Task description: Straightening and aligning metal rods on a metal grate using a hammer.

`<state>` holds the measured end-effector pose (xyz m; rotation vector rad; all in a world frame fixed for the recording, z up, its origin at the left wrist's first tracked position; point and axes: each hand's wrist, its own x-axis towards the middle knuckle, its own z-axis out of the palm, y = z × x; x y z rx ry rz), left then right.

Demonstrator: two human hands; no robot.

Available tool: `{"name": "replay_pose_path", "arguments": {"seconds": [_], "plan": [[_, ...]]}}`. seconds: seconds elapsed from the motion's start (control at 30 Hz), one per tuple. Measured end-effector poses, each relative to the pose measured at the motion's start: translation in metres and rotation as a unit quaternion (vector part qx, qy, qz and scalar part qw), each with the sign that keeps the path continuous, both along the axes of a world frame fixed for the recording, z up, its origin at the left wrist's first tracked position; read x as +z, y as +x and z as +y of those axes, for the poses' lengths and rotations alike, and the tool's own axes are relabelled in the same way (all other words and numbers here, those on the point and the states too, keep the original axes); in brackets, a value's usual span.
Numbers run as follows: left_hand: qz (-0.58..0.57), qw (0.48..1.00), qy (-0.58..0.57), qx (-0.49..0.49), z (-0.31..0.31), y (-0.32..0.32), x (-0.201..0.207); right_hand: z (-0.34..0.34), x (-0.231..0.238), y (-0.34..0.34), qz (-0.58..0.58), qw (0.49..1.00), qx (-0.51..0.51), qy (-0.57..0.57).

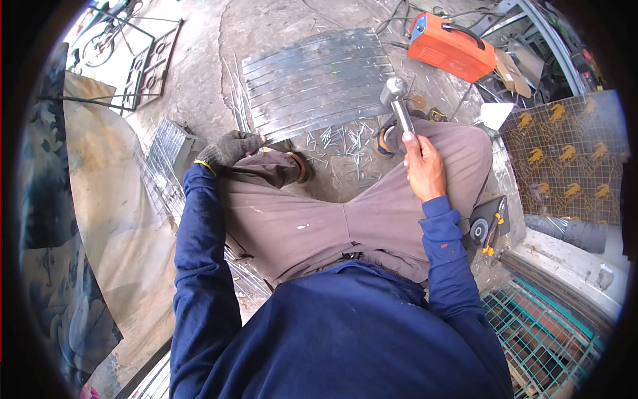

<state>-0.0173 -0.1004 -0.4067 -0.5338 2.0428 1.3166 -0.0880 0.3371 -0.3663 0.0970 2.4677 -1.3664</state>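
Observation:
My bare right hand [425, 167] is wrapped round the shiny metal handle of a hammer [402, 120], its rounded head up and away from me, above my right knee. On the left, my left hand [229, 151] wears a dark grey knitted glove with a yellow cuff edge. Its fingers are bent together at the near left corner of a slatted metal panel [319, 80]; whatever they pinch is too small to make out. Several loose metal pins [342, 143], perhaps nails, lie scattered on the ground between my feet, just below the panel.
An orange machine [452, 46] with a black handle and cables stands at the far right. Right of my knee lie a grinding disc [478, 231] and yellow-handled pliers [494, 229]. A green wire grid [545, 326] is at lower right. A black metal frame [156, 63] stands far left.

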Motion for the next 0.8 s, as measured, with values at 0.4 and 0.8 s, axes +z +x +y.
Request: {"name": "replay_pose_path", "arguments": {"seconds": [0.4, 0.8], "plan": [[0.026, 1.000, -0.013, -0.010, 0.002, -0.001, -0.001, 0.003, -0.008, 0.000, -0.007, 0.994, -0.042, -0.100], [0.050, 0.994, -0.091, -0.034, 0.006, 0.002, -0.001, 0.000, -0.001, 0.009, 0.021, 0.995, -0.024, -0.096]]}}
